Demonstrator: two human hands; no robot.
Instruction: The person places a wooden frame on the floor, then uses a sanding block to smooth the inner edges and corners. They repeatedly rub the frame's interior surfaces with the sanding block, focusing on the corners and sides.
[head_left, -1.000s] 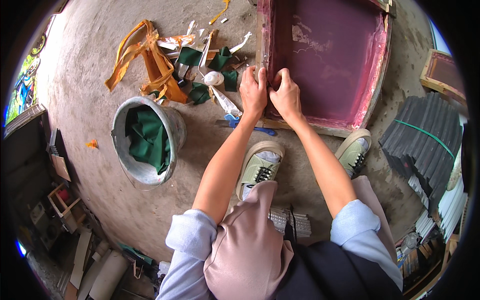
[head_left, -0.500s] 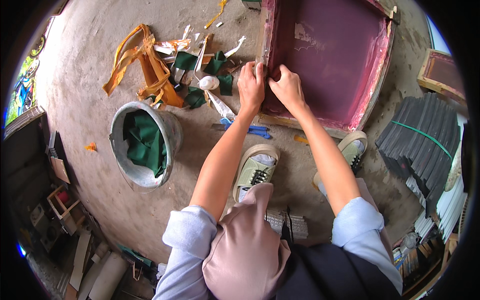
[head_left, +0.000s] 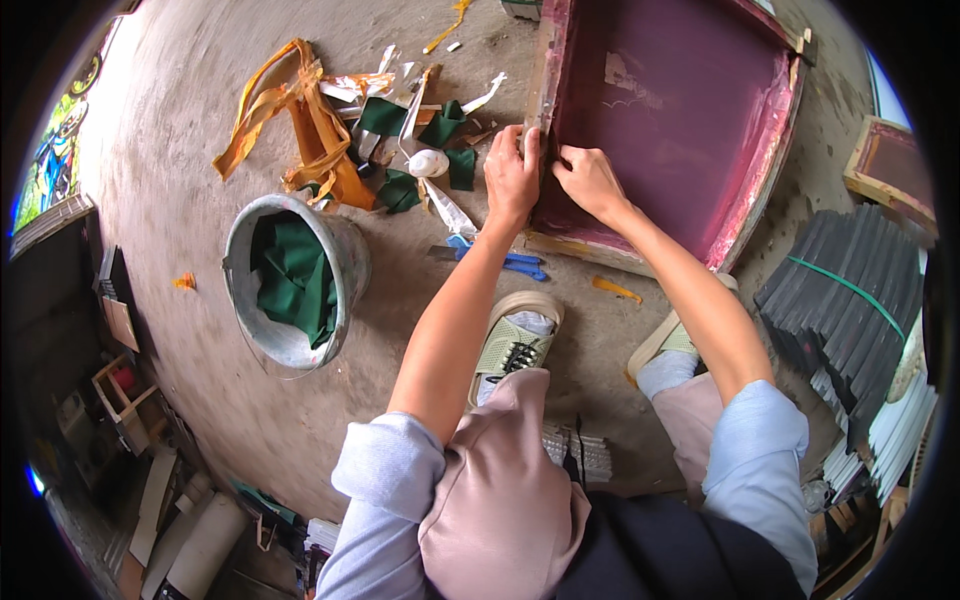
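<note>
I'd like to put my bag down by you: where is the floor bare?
Bare concrete floor lies left of the dented metal bucket, and between bucket and beige shoe. It is crowded among the orange and green fabric scraps beside the magenta-stained wooden frame.

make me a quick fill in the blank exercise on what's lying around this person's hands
1. Both hands, left hand and right hand, touch the wooden screen frame with ____ mesh.
2. The metal bucket holds ____ cloth.
3. The blue utility knife lies on the ____.
4. The stack of dark sheets is tied with a ____ band.

Missing words: magenta; green; floor; green
</note>
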